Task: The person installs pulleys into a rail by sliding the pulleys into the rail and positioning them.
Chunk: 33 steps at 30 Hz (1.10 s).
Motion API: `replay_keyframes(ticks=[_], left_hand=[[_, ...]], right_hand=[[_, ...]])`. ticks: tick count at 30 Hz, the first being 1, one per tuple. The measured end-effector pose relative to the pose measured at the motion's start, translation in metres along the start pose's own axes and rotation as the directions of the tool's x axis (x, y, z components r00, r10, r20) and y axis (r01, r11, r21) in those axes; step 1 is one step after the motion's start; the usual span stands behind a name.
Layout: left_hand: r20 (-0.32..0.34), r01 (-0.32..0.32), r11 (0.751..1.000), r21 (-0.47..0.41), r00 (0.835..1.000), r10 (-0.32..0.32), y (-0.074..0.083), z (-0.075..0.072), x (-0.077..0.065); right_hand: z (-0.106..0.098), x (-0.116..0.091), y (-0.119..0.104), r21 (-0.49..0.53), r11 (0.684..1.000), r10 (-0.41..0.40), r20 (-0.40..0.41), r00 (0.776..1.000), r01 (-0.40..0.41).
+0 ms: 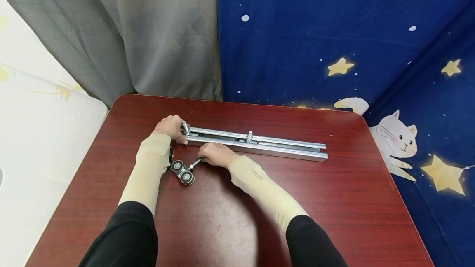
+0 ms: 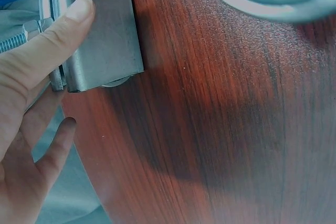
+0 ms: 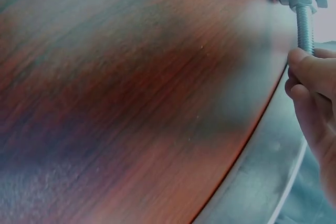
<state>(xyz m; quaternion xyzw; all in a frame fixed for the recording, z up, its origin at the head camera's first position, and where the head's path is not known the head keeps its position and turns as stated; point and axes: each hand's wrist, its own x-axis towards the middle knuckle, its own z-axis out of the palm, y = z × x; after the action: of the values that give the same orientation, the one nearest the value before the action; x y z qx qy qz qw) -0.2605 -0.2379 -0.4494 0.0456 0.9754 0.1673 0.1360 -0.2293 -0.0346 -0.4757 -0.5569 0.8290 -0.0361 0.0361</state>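
Note:
A long silver metal rail (image 1: 282,152) with an open slot lies across the table. My left hand (image 1: 168,127) holds its left end, the thumb pressed on the near side wall (image 2: 105,35) in the left wrist view. Beside that hand, a threaded bolt (image 1: 186,128) sticks up from the slot; another upright bolt (image 1: 250,137) stands near the rail's middle. In front of the rail my right hand (image 1: 217,154) pinches the threaded stem (image 3: 305,30) of a roller trolley. Its wheels (image 1: 187,177) point left, towards the left forearm.
The reddish-brown wooden table (image 1: 352,201) has rounded far corners. Behind it hang a grey curtain (image 1: 170,32) and a blue curtain (image 1: 282,44) with stars and a cat. A white surface (image 1: 44,114) lies to the left.

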Motion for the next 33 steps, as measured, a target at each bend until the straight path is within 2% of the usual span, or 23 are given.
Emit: replay_keyframes(ticks=[9, 17, 25, 33], left_hand=[[0.009, -0.009, 1.0, 0.008, 1.0, 0.009, 0.0, -0.002, 0.0], [0.017, -0.004, 1.0, 0.015, 1.0, 0.004, 0.0, -0.001, 0.001], [0.019, 0.002, 1.0, 0.023, 1.0, -0.002, 0.001, -0.001, 0.0], [0.009, -0.003, 1.0, 0.019, 1.0, 0.003, 0.002, -0.001, -0.001]], right_hand=[[-0.015, -0.011, 0.005, 0.045, 0.999, -0.01, -0.077, 0.997, 0.014], [-0.035, -0.013, 0.001, 0.032, 0.996, -0.083, -0.111, 0.99, 0.087], [-0.047, -0.011, -0.003, 0.005, 0.995, -0.095, -0.107, 0.99, 0.096], [-0.05, -0.009, -0.01, -0.046, 0.992, -0.117, -0.09, 0.989, 0.113]])
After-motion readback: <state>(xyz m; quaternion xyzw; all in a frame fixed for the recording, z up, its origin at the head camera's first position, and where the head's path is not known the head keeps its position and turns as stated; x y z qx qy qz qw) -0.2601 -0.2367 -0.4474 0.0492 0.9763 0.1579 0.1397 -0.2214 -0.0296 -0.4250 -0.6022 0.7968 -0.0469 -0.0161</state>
